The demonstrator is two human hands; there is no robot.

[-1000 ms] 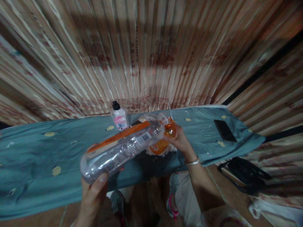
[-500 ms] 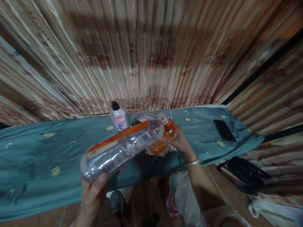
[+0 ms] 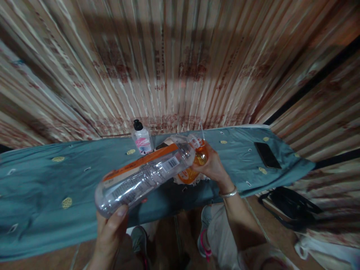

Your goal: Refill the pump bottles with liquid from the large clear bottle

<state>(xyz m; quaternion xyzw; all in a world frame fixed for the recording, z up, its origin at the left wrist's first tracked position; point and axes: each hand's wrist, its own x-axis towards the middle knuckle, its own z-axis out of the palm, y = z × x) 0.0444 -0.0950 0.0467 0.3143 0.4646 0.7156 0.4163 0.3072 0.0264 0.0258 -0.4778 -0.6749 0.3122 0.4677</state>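
Note:
My left hand [image 3: 112, 225] is closed around the base of a large clear bottle [image 3: 146, 176] with an orange and white label. The bottle lies tilted across the middle, its open neck toward the right. My right hand [image 3: 212, 165], with a bracelet at the wrist, is closed around a small orange bottle [image 3: 200, 154]. The large bottle's mouth is at the top of the small one; whether liquid passes is too unclear to tell. Beneath them an orange and white packet [image 3: 189, 177] lies on the cloth.
A clear pump bottle [image 3: 144, 141] with a black top stands behind the large bottle. On the green tablecloth [image 3: 36, 195] at the right lies a black phone [image 3: 267, 155]. A dark bag [image 3: 291, 206] is below the table's right side. Curtains hang behind.

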